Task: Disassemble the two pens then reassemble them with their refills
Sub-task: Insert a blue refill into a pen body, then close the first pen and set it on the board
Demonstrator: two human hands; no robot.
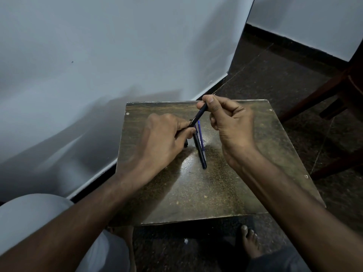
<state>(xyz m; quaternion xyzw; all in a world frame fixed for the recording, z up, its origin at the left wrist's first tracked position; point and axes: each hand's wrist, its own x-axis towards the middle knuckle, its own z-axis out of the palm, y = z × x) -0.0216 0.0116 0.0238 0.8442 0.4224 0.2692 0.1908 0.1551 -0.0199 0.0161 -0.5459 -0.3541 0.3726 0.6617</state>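
Both hands gripped one dark pen [198, 117] end to end, left hand [167, 134] and right hand [229, 122] fingers pinching it, probably to twist it apart. Below them, second pen [200, 152] and blue refill [200, 134] lay on surface [245, 173].

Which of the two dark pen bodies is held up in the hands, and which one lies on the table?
The dark pen barrel with white print is held by both the left hand and right hand. The other dark pen lies on the worn wooden table, untouched.
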